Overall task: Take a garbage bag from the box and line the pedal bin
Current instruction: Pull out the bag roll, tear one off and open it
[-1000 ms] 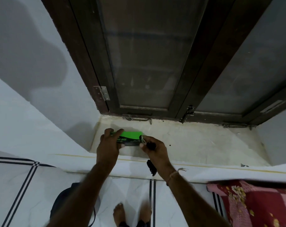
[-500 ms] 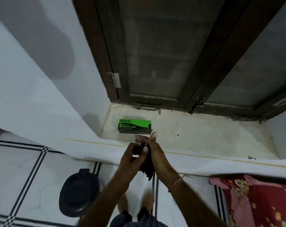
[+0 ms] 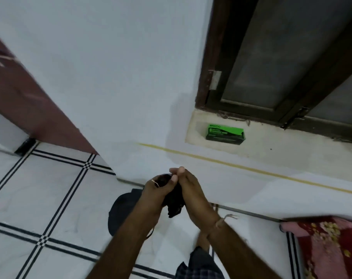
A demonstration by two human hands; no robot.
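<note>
A folded black garbage bag (image 3: 175, 202) is held between both hands in front of me. My left hand (image 3: 157, 194) grips its upper left part, and my right hand (image 3: 189, 188) pinches its top edge with thumb and fingers. The green and black garbage bag box (image 3: 225, 134) lies on the pale window ledge (image 3: 282, 156), apart from both hands. The dark pedal bin (image 3: 120, 214) stands on the floor below my left forearm, which hides much of it; its lid looks closed.
A dark-framed window (image 3: 271, 67) rises above the ledge. White wall (image 3: 110, 77) fills the left and centre. The floor has white tiles with black stripes (image 3: 56, 198). A red floral cloth (image 3: 328, 248) lies at the lower right. My bare foot (image 3: 203, 240) stands by the bin.
A second ago both hands were at the box on the ledge. They have pulled back with the black bag; the box stays on the ledge. My view has swung to the left.
</note>
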